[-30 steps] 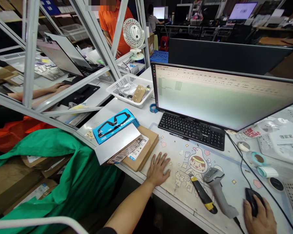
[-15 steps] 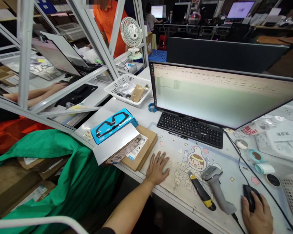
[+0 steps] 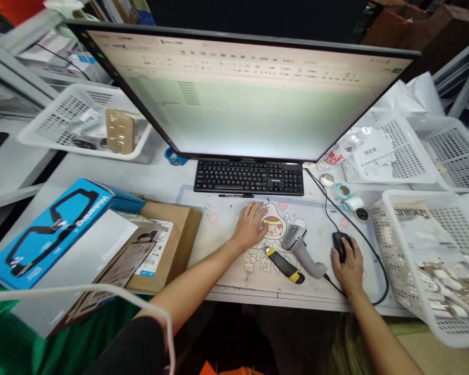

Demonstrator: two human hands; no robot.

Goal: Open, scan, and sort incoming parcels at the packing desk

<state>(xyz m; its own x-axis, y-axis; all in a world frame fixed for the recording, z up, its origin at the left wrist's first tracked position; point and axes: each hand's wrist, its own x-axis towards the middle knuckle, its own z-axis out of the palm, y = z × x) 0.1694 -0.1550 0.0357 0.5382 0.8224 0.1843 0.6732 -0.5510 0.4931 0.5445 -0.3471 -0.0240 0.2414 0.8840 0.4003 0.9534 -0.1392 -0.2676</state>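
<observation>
My left hand point(image 3: 250, 225) rests on the printed desk mat point(image 3: 219, 260), fingers spread and holding nothing, just below the black keyboard point(image 3: 248, 177). My right hand point(image 3: 348, 262) lies over a black computer mouse point(image 3: 340, 246), its fingers draped around it. Between the hands are a grey barcode scanner point(image 3: 305, 253) and a black-and-yellow utility knife point(image 3: 284, 265). A large monitor point(image 3: 234, 104) behind the keyboard displays a spreadsheet-like page, its text too blurred to read.
At left, a blue box point(image 3: 54, 229) and a white box lean on a brown carton point(image 3: 183, 237). White baskets stand at the back left point(image 3: 62, 122) and right point(image 3: 391, 250). A plastic bottle point(image 3: 336, 153) and tape rolls point(image 3: 342, 191) lie beside the monitor. The mouse cable loops around my right hand.
The view has swung right and down onto the desk. My left hand has moved away from the carton toward the keyboard and the mat's cartoon. My right hand stays on the mouse.
</observation>
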